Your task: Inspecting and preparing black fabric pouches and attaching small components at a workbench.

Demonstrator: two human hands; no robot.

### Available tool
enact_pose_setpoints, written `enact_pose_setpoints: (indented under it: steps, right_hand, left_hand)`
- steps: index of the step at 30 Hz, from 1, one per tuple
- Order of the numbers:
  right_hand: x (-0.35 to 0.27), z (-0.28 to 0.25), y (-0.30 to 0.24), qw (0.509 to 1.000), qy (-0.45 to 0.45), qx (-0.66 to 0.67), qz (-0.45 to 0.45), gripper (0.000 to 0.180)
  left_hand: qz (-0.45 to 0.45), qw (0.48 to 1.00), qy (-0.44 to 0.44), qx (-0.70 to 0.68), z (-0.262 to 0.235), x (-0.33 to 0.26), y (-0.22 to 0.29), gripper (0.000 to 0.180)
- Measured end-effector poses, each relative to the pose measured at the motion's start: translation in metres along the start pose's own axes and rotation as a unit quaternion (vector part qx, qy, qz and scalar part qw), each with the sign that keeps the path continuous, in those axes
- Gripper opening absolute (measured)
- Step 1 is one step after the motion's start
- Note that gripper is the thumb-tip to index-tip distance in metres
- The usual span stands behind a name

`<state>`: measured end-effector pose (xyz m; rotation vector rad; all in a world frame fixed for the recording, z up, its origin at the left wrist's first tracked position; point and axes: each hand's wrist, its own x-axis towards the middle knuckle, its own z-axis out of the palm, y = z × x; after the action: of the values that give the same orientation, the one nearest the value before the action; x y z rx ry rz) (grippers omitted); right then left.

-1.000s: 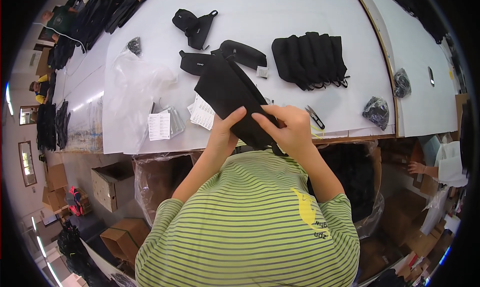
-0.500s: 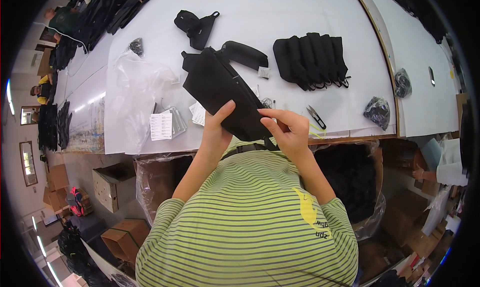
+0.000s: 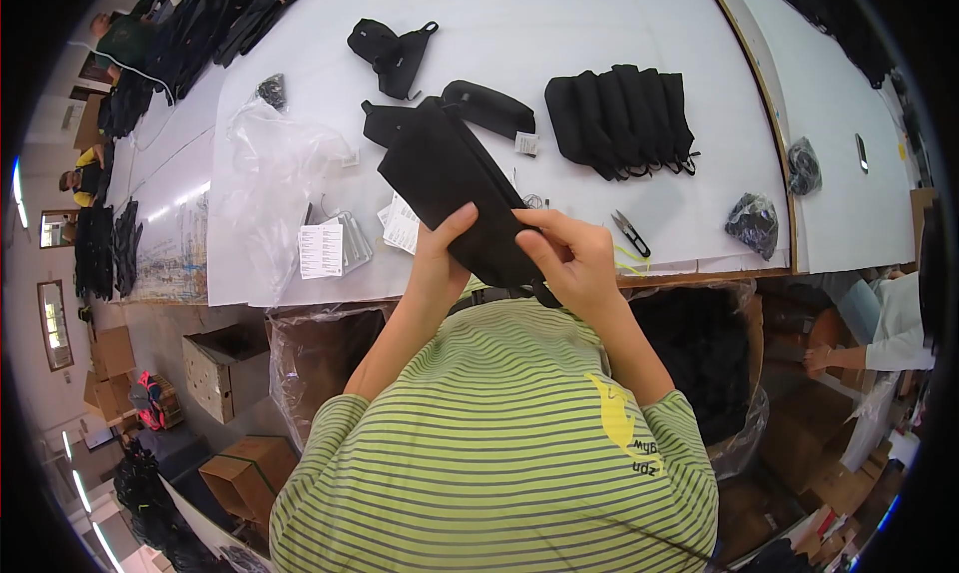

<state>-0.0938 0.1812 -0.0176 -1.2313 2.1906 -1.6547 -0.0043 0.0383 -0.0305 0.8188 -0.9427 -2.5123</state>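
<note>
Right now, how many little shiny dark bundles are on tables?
3: left bundle above the clear plastic, middle bundle right of the snips, right bundle past the wooden strip. More may be hidden.

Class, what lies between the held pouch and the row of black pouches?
Between the held pouch and the row, the head view shows a white tag and another black pouch.

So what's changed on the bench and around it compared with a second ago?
The black pouch has shifted slightly up and left. The right hand has drawn its thumb toward the pouch's right edge; the left hand keeps its grip. Nothing was let go. At far right, a co-worker's hand has moved lower. Unchanged: the overlapping black pouches, thread snips and white cards.
</note>
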Motion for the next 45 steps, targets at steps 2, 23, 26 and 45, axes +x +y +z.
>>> enact_pose_setpoints:
  steps: [2,23,26,45]
  right_hand:
    - [-0.003,0.008,0.001,0.987,0.083,0.102,0.091,0.02]
    - [-0.024,0.022,0.034,0.907,0.118,0.304,0.268,0.035]
    - [-0.027,0.02,0.03,0.944,0.118,0.218,0.218,0.038]
    - [0.009,0.008,0.033,0.936,0.085,0.313,0.133,0.022]
  left_hand:
    - [0.004,1.0,0.009,-0.002,-0.004,0.004,0.001,0.055]
    - [0.066,0.997,0.037,0.011,0.005,0.005,0.003,0.052]
    - [0.075,0.996,0.037,0.022,0.004,0.003,0.004,0.051]
    - [-0.01,0.991,-0.055,0.126,0.009,-0.003,0.014,0.052]
